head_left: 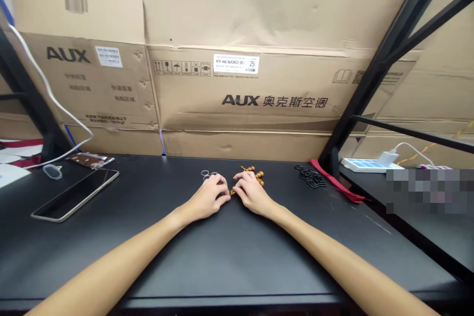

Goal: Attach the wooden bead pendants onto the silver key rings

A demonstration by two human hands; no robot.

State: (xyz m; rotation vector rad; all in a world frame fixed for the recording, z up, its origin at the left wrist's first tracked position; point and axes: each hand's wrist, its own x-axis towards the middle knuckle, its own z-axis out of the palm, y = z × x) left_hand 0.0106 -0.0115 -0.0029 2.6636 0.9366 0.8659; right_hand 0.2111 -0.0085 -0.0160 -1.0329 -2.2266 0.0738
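Observation:
My left hand (212,198) rests low over the black table, its fingers curled and thumb drawn in close to the fingertips. What it pinches, if anything, is too small to make out. Facing it, my right hand (255,196) has thumb and fingers closed around a small golden gourd-shaped charm (232,192), of which only a bit shows between the hands. Several more golden gourd charms (259,175) lie just beyond my right fingers. Silver metal rings (205,174) lie behind my left hand, partly covered by it.
A pile of black rings or cords (311,177) lies right, beside a red strap (338,185). At left are a phone (76,195), a clear oval piece (53,172) and a brown packet (91,159). Cardboard boxes (240,29) wall the back; a power strip (365,164) sits right.

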